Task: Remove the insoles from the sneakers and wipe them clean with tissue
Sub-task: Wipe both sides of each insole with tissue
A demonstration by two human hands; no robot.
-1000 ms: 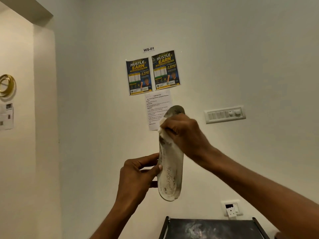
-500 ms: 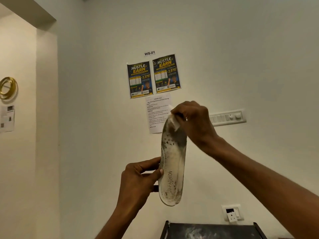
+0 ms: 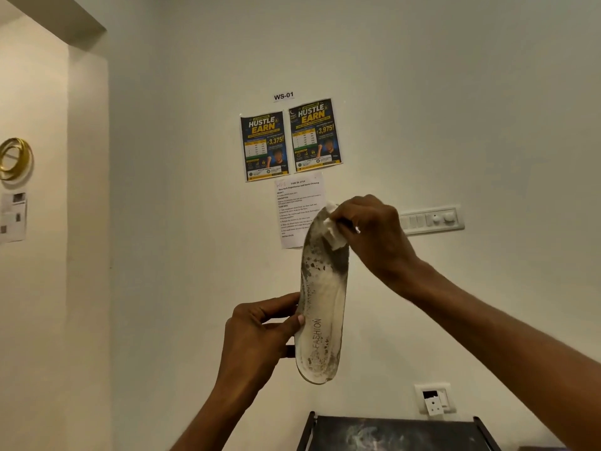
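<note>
An insole [image 3: 322,304] is held upright in front of a wall. The left hand [image 3: 260,333] grips its lower left edge, with the thumb on the front face. The right hand [image 3: 374,232] is at the top end, pinching a tissue [image 3: 335,232] against the front face there.

On the wall behind the insole's top is a printed sheet [image 3: 297,206]. Directly above it two posters [image 3: 264,146] hang side by side, with a small label [image 3: 283,96] above them. A switch panel [image 3: 432,219] lies just right of the right hand. A wall socket [image 3: 434,398] is lower right, and below it, at the bottom edge, is a rack top [image 3: 390,431].

On the side wall at far left, a ring [image 3: 14,159] hangs above a paper notice [image 3: 13,216].
</note>
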